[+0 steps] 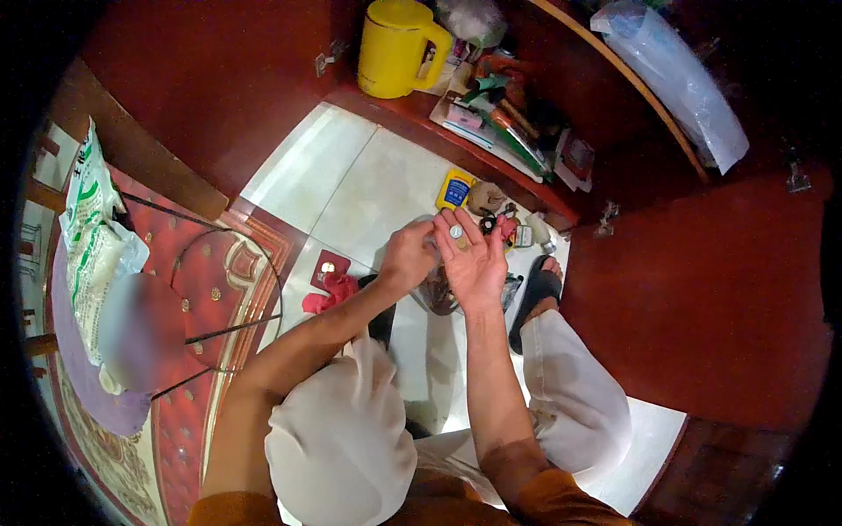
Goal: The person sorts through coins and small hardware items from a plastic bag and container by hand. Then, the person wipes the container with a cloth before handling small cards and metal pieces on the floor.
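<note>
A seated person's right hand [476, 263] is palm up and open, with a small silvery disc [456, 232] lying on its fingers. The left hand [410, 255] curls beside it; whether it grips anything, I cannot tell. Beyond, a yellow pack [455, 189] bears a blue label, its lettering too small to read. Green print covers a white bag [88, 237] at left, also illegible.
</note>
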The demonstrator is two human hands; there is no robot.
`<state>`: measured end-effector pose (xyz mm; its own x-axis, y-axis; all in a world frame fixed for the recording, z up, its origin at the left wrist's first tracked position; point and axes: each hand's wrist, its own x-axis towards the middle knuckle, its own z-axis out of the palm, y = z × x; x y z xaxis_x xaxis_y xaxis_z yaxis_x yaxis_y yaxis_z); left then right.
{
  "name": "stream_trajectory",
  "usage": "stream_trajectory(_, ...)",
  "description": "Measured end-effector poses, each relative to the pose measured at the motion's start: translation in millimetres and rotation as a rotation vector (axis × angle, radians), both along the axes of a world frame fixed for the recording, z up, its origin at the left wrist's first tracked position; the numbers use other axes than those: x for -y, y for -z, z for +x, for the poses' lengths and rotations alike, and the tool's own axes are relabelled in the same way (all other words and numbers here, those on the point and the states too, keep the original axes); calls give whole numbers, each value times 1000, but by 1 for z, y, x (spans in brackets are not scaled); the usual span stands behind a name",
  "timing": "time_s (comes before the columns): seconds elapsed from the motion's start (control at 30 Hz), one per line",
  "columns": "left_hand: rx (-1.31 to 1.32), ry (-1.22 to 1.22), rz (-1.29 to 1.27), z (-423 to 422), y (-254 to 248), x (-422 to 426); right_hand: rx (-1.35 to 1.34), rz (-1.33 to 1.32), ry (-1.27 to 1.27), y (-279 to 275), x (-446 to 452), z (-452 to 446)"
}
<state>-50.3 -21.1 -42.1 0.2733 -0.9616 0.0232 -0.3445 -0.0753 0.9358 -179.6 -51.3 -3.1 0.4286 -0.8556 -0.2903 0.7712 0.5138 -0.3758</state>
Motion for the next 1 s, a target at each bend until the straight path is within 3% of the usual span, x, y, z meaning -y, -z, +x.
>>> stream_trajectory(0.3, -103, -54, -116, 6, -1, -6, -35, -70, 5, -22, -5, 12)
stream_trajectory(0.5, -166, -40, -83, 5, -18, -10, -504, -402, 97, -11, -13, 26)
stream_trajectory(0.6, -200, -36, -46, 4, -17, -12, -618, -411, 120, -13, -18, 30)
stream_trajectory(0.7, -159, 0, -34, 5, -10, -11, -564, -445, 131, -9, -15, 25)
stream_trajectory(0.93, -171, -23, -34, 16, -16, -12, -370, -179, 166, 8, 5, -5)
stream_trajectory(1.0, -330, -80, -45, 24, -12, -9, -866, -386, 76, 44, 7, -23)
